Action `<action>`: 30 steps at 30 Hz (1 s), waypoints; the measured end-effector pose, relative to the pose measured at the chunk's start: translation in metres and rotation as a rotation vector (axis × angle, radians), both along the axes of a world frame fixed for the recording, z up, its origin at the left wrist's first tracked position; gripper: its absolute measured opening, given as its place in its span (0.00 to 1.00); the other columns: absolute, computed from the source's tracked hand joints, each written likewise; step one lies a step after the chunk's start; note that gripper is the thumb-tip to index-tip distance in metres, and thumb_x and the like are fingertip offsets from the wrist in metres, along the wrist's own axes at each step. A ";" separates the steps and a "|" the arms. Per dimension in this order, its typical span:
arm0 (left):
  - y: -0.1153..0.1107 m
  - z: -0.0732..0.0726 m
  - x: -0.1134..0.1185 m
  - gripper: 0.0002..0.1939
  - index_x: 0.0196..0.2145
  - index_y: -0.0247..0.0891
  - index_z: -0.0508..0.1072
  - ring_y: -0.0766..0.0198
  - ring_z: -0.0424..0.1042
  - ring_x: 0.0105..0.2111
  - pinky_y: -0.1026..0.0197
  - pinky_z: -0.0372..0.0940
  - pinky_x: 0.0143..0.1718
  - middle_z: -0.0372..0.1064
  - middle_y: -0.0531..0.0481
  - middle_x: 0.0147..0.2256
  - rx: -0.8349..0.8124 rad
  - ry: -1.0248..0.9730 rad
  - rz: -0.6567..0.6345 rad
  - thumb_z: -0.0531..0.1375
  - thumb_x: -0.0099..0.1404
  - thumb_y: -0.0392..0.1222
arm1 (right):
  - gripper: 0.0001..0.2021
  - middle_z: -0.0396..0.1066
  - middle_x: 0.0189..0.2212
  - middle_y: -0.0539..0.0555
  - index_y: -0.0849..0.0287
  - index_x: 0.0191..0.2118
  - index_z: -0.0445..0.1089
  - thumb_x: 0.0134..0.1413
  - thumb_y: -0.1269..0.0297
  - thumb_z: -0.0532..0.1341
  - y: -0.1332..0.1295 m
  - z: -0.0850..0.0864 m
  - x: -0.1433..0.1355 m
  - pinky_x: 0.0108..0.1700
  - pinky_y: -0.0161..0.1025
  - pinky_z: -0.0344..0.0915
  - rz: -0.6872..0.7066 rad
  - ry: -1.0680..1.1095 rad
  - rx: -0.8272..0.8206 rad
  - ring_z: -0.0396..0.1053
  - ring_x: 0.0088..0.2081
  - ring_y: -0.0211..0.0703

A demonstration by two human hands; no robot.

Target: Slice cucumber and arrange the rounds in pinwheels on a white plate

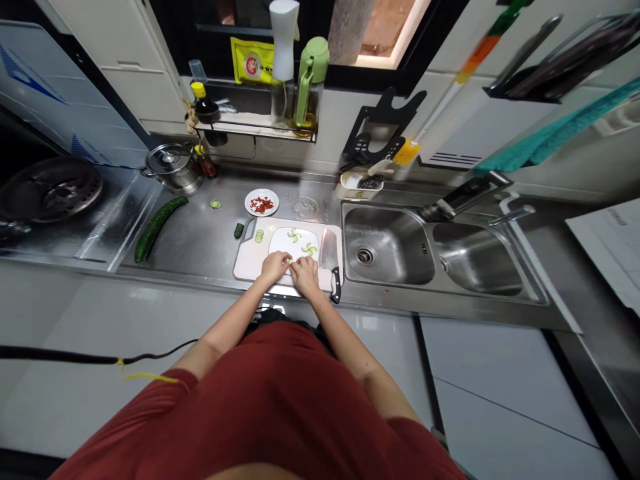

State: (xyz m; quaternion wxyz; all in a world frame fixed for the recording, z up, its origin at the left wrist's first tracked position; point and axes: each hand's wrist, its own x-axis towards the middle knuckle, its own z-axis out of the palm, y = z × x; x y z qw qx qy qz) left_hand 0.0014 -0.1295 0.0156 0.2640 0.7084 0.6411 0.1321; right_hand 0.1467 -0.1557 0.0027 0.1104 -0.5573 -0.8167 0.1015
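My left hand (275,268) and my right hand (305,275) meet at the near edge of a white square plate (280,241). Their fingertips pinch a small pale green cucumber slice, mostly hidden by the fingers. On the plate lie two pinwheels of curved cucumber pieces, one at the back (295,235) and another at the right (310,249). Beneath the plate is a light cutting board (245,263). A short stack of cucumber slices (259,236) sits on its left part. Along its right side rests a wide-bladed knife (329,249), black handle toward me.
Left on the steel counter are a whole cucumber (157,230), a lidded pot (174,168) and a cucumber end (239,231). A dish of chopped red pieces (261,203) stands behind the board. The double sink (390,243) is at right; a bottle shelf (250,127) hangs above.
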 end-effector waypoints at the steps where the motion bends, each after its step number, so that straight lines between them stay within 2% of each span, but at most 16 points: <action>1: 0.000 -0.001 0.000 0.12 0.43 0.42 0.75 0.61 0.68 0.41 0.62 0.60 0.43 0.72 0.49 0.38 0.008 -0.003 0.001 0.57 0.62 0.39 | 0.15 0.63 0.41 0.58 0.56 0.42 0.72 0.65 0.61 0.49 0.000 0.001 0.000 0.50 0.44 0.47 0.003 -0.006 -0.006 0.51 0.47 0.50; 12: -0.002 -0.001 0.002 0.12 0.43 0.42 0.75 0.61 0.67 0.42 0.61 0.60 0.45 0.71 0.48 0.38 0.015 0.015 0.012 0.57 0.62 0.38 | 0.15 0.63 0.41 0.60 0.57 0.43 0.73 0.65 0.63 0.49 0.000 0.006 -0.002 0.48 0.45 0.48 0.034 -0.078 -0.009 0.51 0.47 0.52; 21: -0.005 -0.001 0.000 0.13 0.44 0.41 0.75 0.60 0.66 0.43 0.60 0.59 0.47 0.70 0.48 0.39 0.026 0.030 -0.015 0.56 0.63 0.39 | 0.16 0.63 0.41 0.61 0.58 0.44 0.73 0.65 0.62 0.48 -0.002 0.010 -0.005 0.48 0.46 0.48 0.007 -0.096 -0.049 0.51 0.48 0.53; 30: -0.011 -0.009 -0.003 0.13 0.44 0.41 0.75 0.59 0.64 0.46 0.59 0.59 0.50 0.68 0.46 0.42 0.069 0.033 -0.056 0.54 0.64 0.38 | 0.17 0.63 0.41 0.61 0.58 0.46 0.72 0.65 0.62 0.48 -0.005 0.010 -0.008 0.49 0.47 0.48 -0.012 -0.088 -0.047 0.51 0.48 0.53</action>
